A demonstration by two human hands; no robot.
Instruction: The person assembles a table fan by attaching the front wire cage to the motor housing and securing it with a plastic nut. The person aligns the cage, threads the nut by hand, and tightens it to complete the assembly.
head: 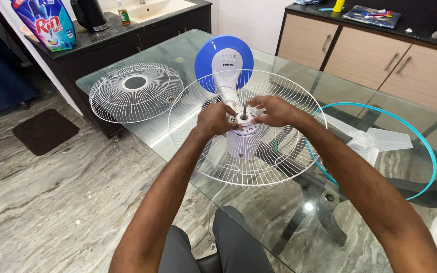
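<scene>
Rear fan guard, a white wire dish, is seen at the centre of the frame on the glass table, seated over the white motor housing with the metal shaft standing up through its hub. The left hand is pinched on the hub ring just left of the shaft, and the right hand is pinched on it from the right; both sets of fingertips are closed on the hub. The blue-and-white fan base is found just behind. The front guard lies flat at the upper left, well apart. The translucent blade and the teal rim ring are laid at the right. On the dark counter at the upper left stands a detergent pouch; its contents are not visible.
</scene>
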